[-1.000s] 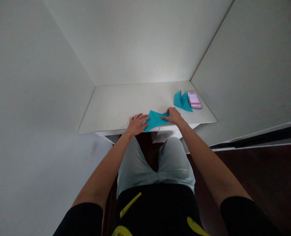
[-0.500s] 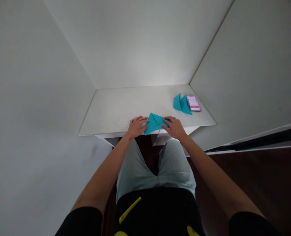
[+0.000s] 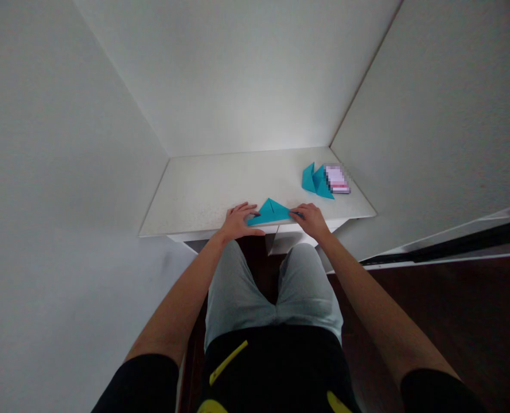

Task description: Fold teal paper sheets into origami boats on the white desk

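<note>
On the table [image 3: 207, 183]: at the right, one folded paper [image 3: 321, 184], possibly two, beside one blurred block [image 3: 337, 178]; at the front edge, one blue paper [image 3: 274, 214]. Folded into a low triangle; pinched at the right tip by the right hand [image 3: 310, 219]; touched at the left end by the left hand [image 3: 237, 222], spread wide.

The right hand [image 3: 310, 219] hides one tip of the paper [image 3: 273, 213]; whether the left hand [image 3: 236, 223] grips it is too small to tell. Pixelation blurs the pink item [image 3: 337, 179]. The bottom edge crops the shirt [image 3: 276, 367].
</note>
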Demonstrator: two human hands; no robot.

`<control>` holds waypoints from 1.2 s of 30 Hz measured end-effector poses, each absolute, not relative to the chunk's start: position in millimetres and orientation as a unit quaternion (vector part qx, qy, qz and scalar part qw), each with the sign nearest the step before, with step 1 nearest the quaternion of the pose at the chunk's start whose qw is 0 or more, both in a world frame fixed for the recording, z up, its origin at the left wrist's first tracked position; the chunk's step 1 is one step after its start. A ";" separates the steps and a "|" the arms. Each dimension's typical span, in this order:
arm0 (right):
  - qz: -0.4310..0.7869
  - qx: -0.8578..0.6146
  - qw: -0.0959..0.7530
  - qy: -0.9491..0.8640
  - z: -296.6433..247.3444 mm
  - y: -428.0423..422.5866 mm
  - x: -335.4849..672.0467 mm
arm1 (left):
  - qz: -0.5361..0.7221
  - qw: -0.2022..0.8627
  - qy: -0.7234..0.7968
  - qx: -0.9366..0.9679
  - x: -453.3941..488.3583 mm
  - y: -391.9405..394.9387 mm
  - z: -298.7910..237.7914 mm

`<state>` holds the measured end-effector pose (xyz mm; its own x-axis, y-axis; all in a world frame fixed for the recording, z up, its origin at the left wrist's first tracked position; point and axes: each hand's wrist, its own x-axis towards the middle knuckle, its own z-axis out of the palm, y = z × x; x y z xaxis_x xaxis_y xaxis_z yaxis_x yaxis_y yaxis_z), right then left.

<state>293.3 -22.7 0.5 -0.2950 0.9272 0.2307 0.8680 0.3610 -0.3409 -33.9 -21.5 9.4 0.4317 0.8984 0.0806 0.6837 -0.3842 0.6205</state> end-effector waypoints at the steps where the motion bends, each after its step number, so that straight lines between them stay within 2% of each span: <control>1: 0.079 -0.560 0.200 -0.800 -0.6 -20.6 293.4 | 0.217 0.256 0.497 0.801 -34.3 -21.5 8.2; 8: 0.129 -0.557 0.250 -0.782 -2.9 -19.7 297.0 | 0.229 0.208 0.523 0.794 -34.2 -17.8 -5.0; 13: 0.139 -0.585 0.248 -0.760 -3.1 -17.2 295.8 | 0.231 0.202 0.531 0.790 -30.0 -16.5 -6.3; 19: 0.066 -0.590 0.295 -0.749 -5.9 -20.4 288.8 | 0.263 0.194 0.551 0.768 -25.6 -17.3 -4.7; 23: -0.004 -0.553 0.250 -0.795 -7.8 -34.6 285.7 | 0.255 0.189 0.543 0.778 -26.5 -19.4 -3.8; 30: 0.002 -0.533 0.221 -0.817 -19.2 -61.2 290.6 | 0.192 0.141 0.465 0.853 -34.8 -27.8 -3.6; 36: 0.039 -0.539 0.226 -0.811 -8.3 -60.1 297.0 | 0.255 0.136 0.445 0.848 -35.7 -31.0 -9.0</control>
